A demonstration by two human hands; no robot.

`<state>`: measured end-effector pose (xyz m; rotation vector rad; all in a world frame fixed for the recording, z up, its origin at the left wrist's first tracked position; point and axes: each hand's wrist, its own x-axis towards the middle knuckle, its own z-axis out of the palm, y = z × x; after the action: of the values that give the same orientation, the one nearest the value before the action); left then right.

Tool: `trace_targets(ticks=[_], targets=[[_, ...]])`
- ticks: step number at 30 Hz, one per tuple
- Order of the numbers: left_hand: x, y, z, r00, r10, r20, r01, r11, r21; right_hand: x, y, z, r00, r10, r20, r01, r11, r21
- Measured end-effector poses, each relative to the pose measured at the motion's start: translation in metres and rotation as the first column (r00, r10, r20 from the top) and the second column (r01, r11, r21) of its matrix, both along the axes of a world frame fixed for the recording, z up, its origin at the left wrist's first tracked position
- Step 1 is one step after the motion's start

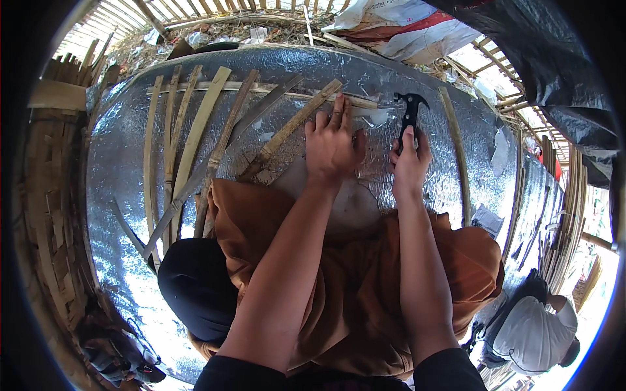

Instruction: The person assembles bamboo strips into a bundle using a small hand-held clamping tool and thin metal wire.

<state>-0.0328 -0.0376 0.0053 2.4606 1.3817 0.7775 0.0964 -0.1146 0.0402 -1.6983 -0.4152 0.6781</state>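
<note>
Underneath everything, a wide curved sheet of silver foil insulation (417,91), laid over a frame and taking up most of the view. Spread on its left half, about 6 long bamboo slats (195,133) fanned side by side, their upper ends meeting 1 horizontal cross slat (261,87) that runs toward the middle. Among them a darker, greyer strip (215,163) slanting down to the left. On the right half only 1 curved slat (456,150) in place, with bare foil between it and the fan; by that look, roughly half of the slats set and the right side still to fill.

Below the hands, brown-orange cloth (352,287) over the knees. Low right, another person in a white shirt (535,332) crouched well apart.

At centre, 1 diagonal bamboo slat (293,124), its upper end touching the cross slat. Left hand (332,143) pressed flat, fingers spread, just beside that slat's upper end, so grip released and grasping nothing. Right hand (409,163) clenched around the handle of a black claw hammer (411,107), head raised above the foil, near the right end of the cross slat. No nail visible; fastening of this slat not possible to judge.
</note>
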Motion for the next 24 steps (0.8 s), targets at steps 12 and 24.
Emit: trace_targets(ticks=[12,24], targets=[[-0.054,-0.008,0.108,0.907,-0.347,-0.239,0.218,0.873,-0.437,0.019,-0.013,-0.018,0.907,-0.044,-0.419,0.082,0.994,0.073],[-0.237,-0.194,0.250,0.801,0.166,-0.575,-0.224,0.974,-0.031,0.075,-0.103,0.066,0.281,0.178,-0.943,0.207,0.948,0.241]])
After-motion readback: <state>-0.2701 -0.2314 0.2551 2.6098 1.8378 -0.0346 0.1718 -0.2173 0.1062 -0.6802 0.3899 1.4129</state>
